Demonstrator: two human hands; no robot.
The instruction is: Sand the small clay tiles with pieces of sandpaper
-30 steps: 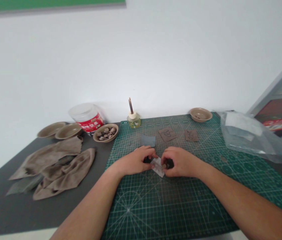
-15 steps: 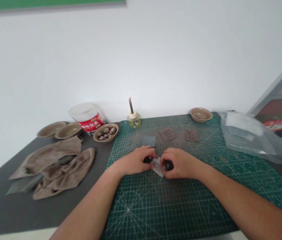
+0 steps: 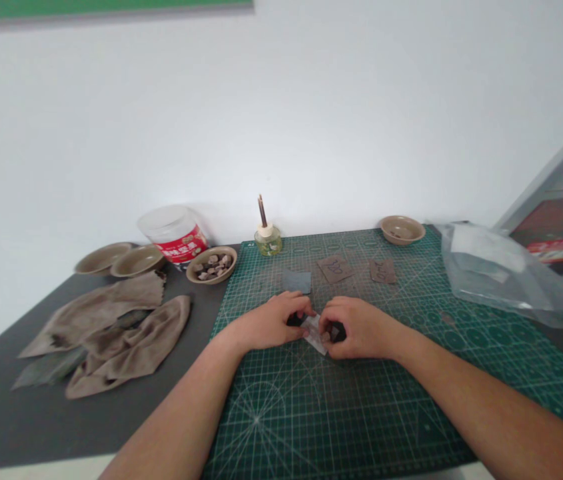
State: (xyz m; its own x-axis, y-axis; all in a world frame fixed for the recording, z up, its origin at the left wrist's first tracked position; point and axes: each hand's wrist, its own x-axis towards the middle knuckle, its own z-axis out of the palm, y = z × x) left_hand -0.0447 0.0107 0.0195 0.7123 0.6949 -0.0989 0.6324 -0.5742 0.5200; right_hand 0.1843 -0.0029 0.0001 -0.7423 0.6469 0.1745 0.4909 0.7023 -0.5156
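The left hand [image 3: 266,323] and right hand [image 3: 361,328] curl inward, forearms angled together, their fingers closed on a small pale sheet [image 3: 314,335] and dark pieces [image 3: 338,332] just above the green cutting mat [image 3: 341,427]. The sheet looks thin, light and easily creased, so its edges seem the best hold; the fingers hide how firm the pieces are.

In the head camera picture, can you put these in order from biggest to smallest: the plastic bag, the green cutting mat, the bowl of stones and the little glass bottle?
1. The green cutting mat
2. The clear plastic bag
3. The bowl of stones
4. The little glass bottle
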